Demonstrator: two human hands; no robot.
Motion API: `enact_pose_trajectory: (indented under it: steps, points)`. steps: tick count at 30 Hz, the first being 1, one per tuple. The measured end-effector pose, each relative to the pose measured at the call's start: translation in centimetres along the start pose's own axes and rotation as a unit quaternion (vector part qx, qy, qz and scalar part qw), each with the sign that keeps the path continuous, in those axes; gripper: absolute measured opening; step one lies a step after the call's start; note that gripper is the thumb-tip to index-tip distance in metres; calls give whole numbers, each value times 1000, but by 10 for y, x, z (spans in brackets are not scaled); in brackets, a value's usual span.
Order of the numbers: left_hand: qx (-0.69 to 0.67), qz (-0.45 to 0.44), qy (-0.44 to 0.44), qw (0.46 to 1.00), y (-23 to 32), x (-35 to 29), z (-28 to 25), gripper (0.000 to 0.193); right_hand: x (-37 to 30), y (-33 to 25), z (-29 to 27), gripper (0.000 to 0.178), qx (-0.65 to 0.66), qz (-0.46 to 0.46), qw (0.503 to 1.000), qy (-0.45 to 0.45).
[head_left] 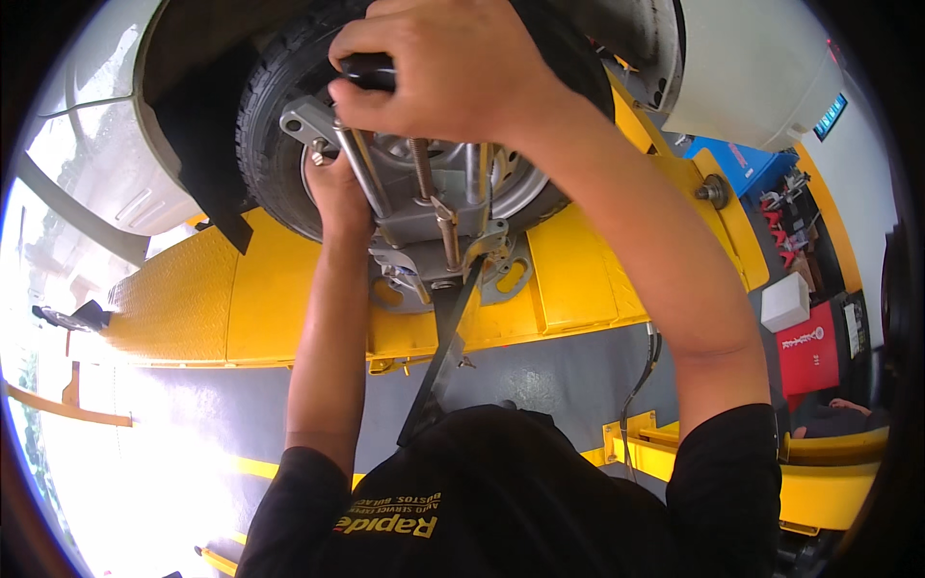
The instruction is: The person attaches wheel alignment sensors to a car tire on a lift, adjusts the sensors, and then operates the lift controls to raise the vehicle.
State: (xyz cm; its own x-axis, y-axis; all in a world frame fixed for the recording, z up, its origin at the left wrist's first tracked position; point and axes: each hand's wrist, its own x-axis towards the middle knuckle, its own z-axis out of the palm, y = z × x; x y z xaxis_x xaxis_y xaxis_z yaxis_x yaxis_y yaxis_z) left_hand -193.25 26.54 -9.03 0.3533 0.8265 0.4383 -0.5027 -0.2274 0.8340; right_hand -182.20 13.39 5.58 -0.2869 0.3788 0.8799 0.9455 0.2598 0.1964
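Observation:
A grey metal wheel clamp with bright rods and a threaded screw sits against the rim of a car wheel with a black tyre. My right hand is closed around a black knob at the clamp's upper end. Lower on the left side, my left hand reaches in between the clamp's rod and the rim. Its fingers are mostly hidden behind the clamp, so their grip does not show. From the clamp's lower end, a dark flat bar slants toward my body.
Under the wheel runs a yellow lift platform. White car bodywork stands at the left. To the right are a blue box, a white box, a red case and a yellow beam. A black cable hangs from the platform.

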Motion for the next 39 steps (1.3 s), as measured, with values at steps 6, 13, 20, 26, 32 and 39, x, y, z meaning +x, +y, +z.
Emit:
enact_pose_trajectory:
  steps: [6, 13, 20, 26, 32, 39]
  points:
    - [46, 6, 32, 998, 2, -1, 5, 29, -1, 12, -24, 35, 227, -21, 968, -106]
    - [20, 18, 36, 999, 2, 1, 4, 28, 52, -32, -80, 47, -68, 122, 886, -442]
    - [17, 7, 50, 999, 11, -3, 8, 33, 86, -11, -97, 58, 36, 35, 816, -575]
    - [44, 26, 44, 998, 5, 1, 0, 23, 84, -25, -87, 59, -1, 45, 821, -570]
    - [0, -5, 35, 999, -3, -1, 14, 28, 96, -42, -113, 52, -4, 141, 798, -586]
    - [17, -19, 67, 997, 8, -3, -3, 29, -66, 25, -61, 37, 382, 284, 879, 10]
